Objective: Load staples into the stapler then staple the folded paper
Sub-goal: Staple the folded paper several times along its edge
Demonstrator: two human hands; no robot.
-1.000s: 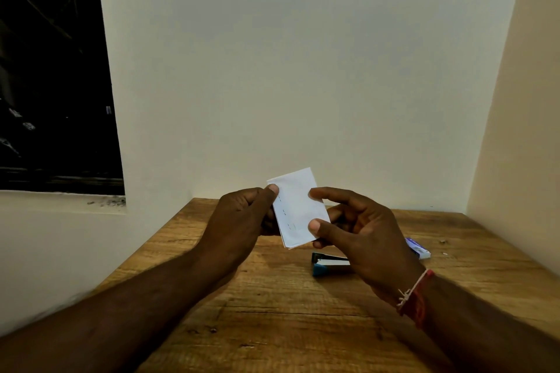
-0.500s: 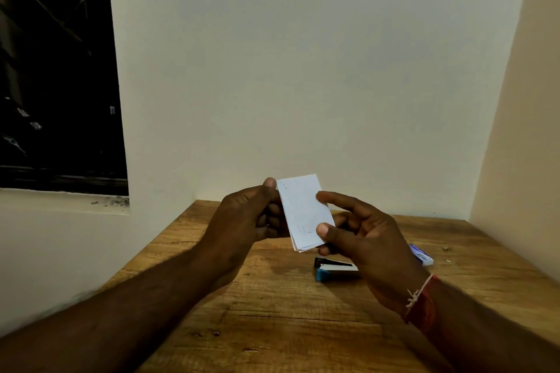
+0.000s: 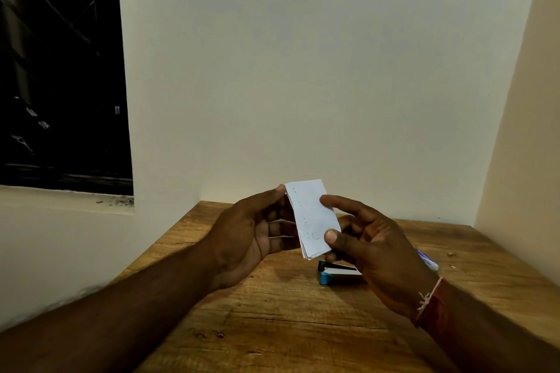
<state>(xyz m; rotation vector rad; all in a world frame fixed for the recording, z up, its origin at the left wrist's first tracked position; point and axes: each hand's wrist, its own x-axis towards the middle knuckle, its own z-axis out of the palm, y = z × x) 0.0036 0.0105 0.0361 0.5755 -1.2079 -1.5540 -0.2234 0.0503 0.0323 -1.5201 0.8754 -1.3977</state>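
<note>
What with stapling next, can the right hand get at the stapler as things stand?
Likely yes, once freed: the right hand pinches the folded paper, also held by the left hand; the stapler lies on the table beneath it, nothing between.

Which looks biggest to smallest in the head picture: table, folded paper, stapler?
Table, folded paper, stapler. The paper is nearer the camera, the stapler partly hidden by the right hand, so that pair is unsure.

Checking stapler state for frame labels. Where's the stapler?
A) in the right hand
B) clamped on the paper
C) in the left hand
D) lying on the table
D: the stapler lies on the table, while the left hand and right hand hold the folded paper above it.
</note>
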